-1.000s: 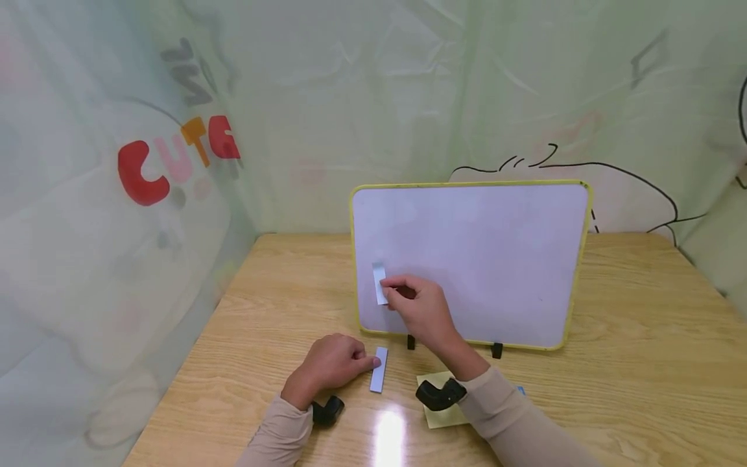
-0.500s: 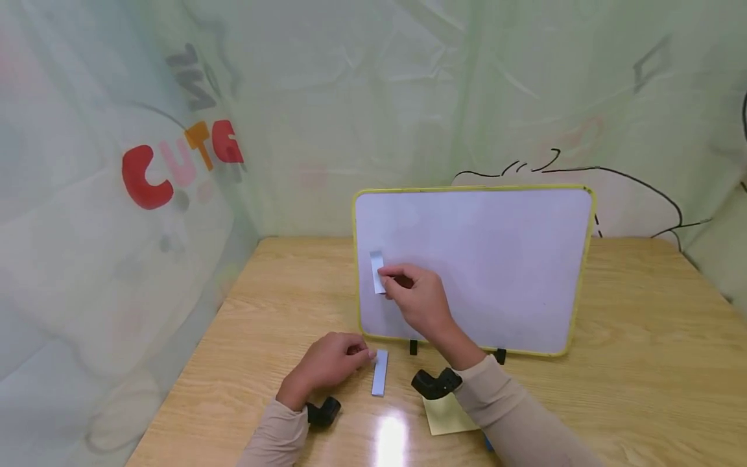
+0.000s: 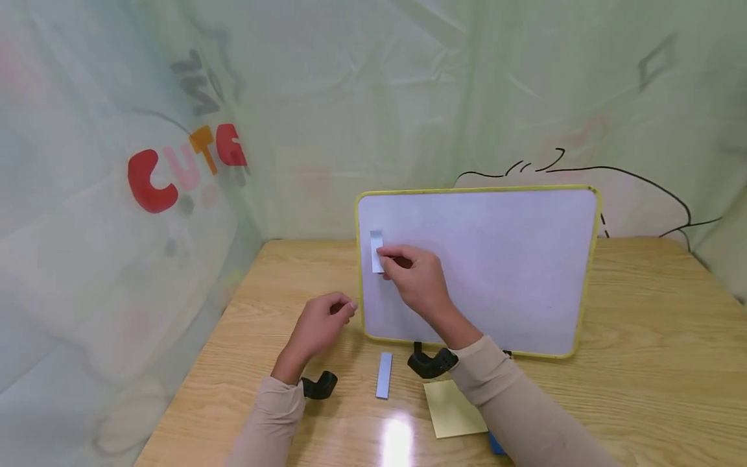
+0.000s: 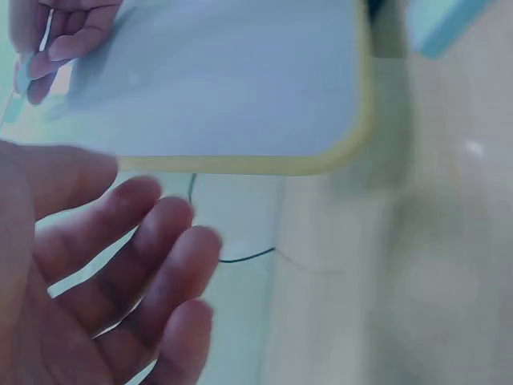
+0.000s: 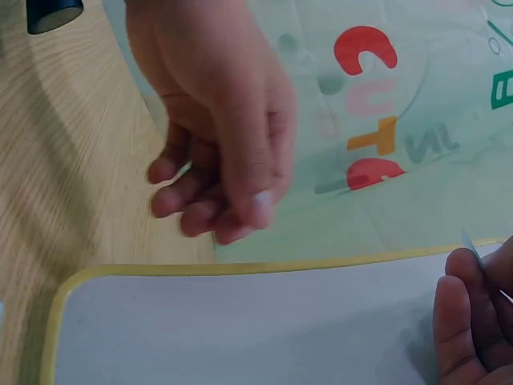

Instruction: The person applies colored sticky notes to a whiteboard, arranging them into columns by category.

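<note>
My right hand point(image 3: 419, 280) pinches a pale blue paper strip point(image 3: 376, 242) between thumb and fingertips. The strip stands upright in front of the left part of a yellow-framed whiteboard point(image 3: 490, 259); whether it touches the board I cannot tell. In the right wrist view the strip appears edge-on as a thin sliver point(image 5: 470, 244). Just outside the board's left edge hovers my left hand point(image 3: 320, 325), with nothing in it. The left wrist view shows its fingers point(image 4: 172, 273) loosely bent and apart. A second pale blue strip point(image 3: 384, 376) lies on the table below the board.
A yellow sheet of paper point(image 3: 454, 410) lies partly under the right forearm, beside a blue object point(image 3: 497, 443) mostly hidden by the sleeve. Black feet point(image 3: 417, 347) prop the whiteboard on the wooden table point(image 3: 653, 350). A printed curtain point(image 3: 362, 117) hangs behind and at the left.
My right hand has raised the pinched strip higher along the board's left side. My left hand has left the strip on the table and risen toward the board's left edge.
</note>
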`<action>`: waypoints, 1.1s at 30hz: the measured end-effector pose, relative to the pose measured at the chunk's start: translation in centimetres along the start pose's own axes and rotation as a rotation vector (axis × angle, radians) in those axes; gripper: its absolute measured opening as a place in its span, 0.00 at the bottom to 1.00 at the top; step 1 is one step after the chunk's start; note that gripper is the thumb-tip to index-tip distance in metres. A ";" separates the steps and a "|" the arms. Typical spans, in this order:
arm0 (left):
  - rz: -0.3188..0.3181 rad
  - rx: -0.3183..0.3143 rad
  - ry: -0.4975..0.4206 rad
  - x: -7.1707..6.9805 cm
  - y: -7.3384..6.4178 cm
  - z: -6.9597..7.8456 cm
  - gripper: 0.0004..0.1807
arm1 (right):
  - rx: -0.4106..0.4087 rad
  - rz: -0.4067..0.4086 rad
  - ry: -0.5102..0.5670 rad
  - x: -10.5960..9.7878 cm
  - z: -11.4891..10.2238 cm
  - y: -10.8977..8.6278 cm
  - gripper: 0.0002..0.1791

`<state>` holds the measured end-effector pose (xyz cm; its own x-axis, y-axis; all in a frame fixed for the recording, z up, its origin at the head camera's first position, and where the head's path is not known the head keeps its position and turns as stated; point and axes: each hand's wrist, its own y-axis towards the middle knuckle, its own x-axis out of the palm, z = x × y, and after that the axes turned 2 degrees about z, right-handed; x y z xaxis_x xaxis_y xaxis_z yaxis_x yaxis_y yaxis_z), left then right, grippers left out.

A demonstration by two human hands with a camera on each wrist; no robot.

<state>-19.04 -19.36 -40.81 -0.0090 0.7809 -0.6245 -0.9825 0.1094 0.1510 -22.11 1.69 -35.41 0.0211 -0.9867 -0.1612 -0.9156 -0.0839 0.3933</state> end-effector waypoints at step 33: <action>0.268 0.169 -0.134 -3.3 8.9 8.7 0.25 | -0.047 -0.016 0.001 0.0 -1.9 2.9 0.11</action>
<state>-26.09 -15.61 -30.76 -0.2267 0.8684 -0.4409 -0.9036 -0.0186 0.4280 -24.00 1.15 -32.58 0.0359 -0.9854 -0.1667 -0.8953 -0.1058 0.4328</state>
